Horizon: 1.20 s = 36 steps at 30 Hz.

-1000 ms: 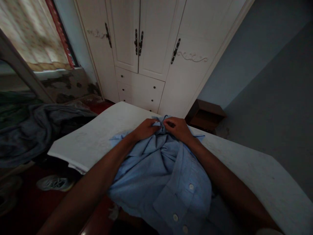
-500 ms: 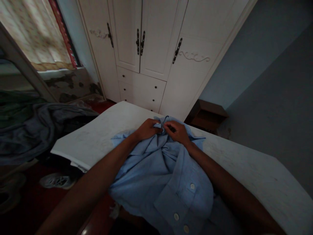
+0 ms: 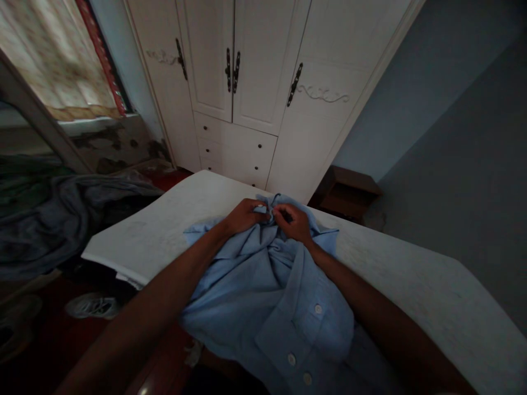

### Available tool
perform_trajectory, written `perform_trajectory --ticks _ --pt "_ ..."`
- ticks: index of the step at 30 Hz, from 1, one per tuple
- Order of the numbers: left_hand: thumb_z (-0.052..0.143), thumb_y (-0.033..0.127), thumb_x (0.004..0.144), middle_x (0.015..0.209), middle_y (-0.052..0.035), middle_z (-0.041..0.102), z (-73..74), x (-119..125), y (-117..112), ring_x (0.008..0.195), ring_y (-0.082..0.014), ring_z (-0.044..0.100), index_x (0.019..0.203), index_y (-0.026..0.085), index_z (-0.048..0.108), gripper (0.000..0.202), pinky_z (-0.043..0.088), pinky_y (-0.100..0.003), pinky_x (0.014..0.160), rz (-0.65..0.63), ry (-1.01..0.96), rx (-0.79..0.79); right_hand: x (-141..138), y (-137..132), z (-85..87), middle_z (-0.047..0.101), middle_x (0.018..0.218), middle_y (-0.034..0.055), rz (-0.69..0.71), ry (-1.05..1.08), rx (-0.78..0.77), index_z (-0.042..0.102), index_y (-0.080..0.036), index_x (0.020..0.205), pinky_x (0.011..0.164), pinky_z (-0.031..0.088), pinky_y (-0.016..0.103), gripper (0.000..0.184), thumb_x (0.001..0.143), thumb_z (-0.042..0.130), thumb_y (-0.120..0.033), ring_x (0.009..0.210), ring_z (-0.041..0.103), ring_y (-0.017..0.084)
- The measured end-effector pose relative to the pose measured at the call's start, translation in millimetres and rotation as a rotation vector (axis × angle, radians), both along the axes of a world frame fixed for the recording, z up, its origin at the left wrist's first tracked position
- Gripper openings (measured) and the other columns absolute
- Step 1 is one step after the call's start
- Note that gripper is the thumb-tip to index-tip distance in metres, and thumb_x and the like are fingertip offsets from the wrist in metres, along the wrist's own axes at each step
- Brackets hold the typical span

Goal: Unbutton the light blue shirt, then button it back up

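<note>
A light blue button-up shirt (image 3: 263, 296) lies crumpled on a white table (image 3: 411, 285), its near end hanging over the table's front edge. White buttons show on its front strip near me. My left hand (image 3: 242, 215) pinches the cloth at the shirt's far end, by the collar. My right hand (image 3: 293, 222) pinches the same spot from the right, fingertips almost touching the left ones. Both forearms rest across the shirt.
A white wardrobe (image 3: 255, 88) with dark handles and drawers stands behind the table. A brown low cabinet (image 3: 349, 192) sits at its right. Dark clothes (image 3: 53, 214) are piled at left, a shoe (image 3: 90, 306) lies on the red floor, and a curtained window (image 3: 53, 60) is upper left.
My right hand has curled from lying flatter on the cloth into a tighter pinch and drawn slightly left toward my left hand. The shirt has stayed in place.
</note>
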<state>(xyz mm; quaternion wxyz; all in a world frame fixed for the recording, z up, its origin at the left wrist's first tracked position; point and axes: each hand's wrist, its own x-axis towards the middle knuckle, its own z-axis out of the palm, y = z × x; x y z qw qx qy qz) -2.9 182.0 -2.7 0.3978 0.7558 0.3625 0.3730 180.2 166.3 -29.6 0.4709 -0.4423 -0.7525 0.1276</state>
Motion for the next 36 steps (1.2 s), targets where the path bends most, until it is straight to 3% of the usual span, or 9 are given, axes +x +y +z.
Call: perform_trajectory --ticks 5,11,21,27,31,36 --pt "0.067 0.034 0.067 0.064 0.0023 0.059 0.9 1.4 -2.9 0.064 -0.0125 0.055 0.072 0.014 0.064 0.021 0.044 -0.024 0.065 0.038 -0.040 0.003 2.3 3.3 -3.5 0.069 0.081 0.0033 0.013 0.058 -0.035 0.066 -0.020 0.082 0.071 0.050 0.029 0.020 0.084 0.053 -0.036 0.074 0.063 0.017" --pt "0.070 0.033 0.065 0.067 0.0018 0.063 1.6 4.6 -5.5 0.069 -0.0135 0.057 0.071 0.014 0.063 0.021 0.045 -0.024 0.069 0.087 0.039 0.107 5.4 6.7 -2.4 0.069 0.081 0.0046 0.092 0.020 0.042 0.067 -0.021 0.081 0.075 0.050 0.031 0.021 0.085 0.052 -0.035 0.077 0.062 0.018" --pt "0.066 0.034 0.068 0.060 0.0045 0.055 0.6 3.2 -6.0 0.055 -0.0090 0.047 0.071 0.014 0.062 0.021 0.039 -0.020 0.055 0.024 0.015 0.051 5.0 6.7 -3.0 0.065 0.073 0.0029 0.065 0.010 0.041 0.069 -0.022 0.081 0.064 0.049 0.029 0.021 0.081 0.054 -0.037 0.066 0.058 0.016" --pt "0.064 0.036 0.070 0.059 0.0053 0.053 3.6 3.1 -6.2 0.055 -0.0095 0.047 0.072 0.014 0.061 0.022 0.039 -0.022 0.058 0.086 0.063 0.105 6.2 3.5 -2.2 0.071 0.080 0.0033 0.031 0.047 0.034 0.073 -0.025 0.102 0.069 0.050 0.031 0.030 0.083 0.057 -0.042 0.072 0.062 0.018" --pt "0.062 0.035 0.071 0.062 0.0035 0.056 5.2 3.6 -5.9 0.061 -0.0117 0.052 0.071 0.014 0.062 0.021 0.042 -0.024 0.064 0.112 0.074 0.129 6.9 0.8 -1.4 0.051 0.050 -0.0066 0.034 0.057 -0.064 0.055 -0.020 0.135 0.051 0.041 0.025 0.060 0.082 0.059 -0.050 0.046 0.044 0.012" --pt "0.061 0.033 0.070 0.063 0.0024 0.058 4.2 3.9 -4.2 0.065 -0.0140 0.054 0.070 0.014 0.062 0.019 0.042 -0.025 0.066 0.106 0.084 0.127 5.9 3.6 -2.1 0.044 0.046 -0.0110 0.180 0.030 -0.227 0.012 -0.012 0.154 0.044 0.034 0.024 0.102 0.078 0.060 -0.061 0.040 0.037 0.011"
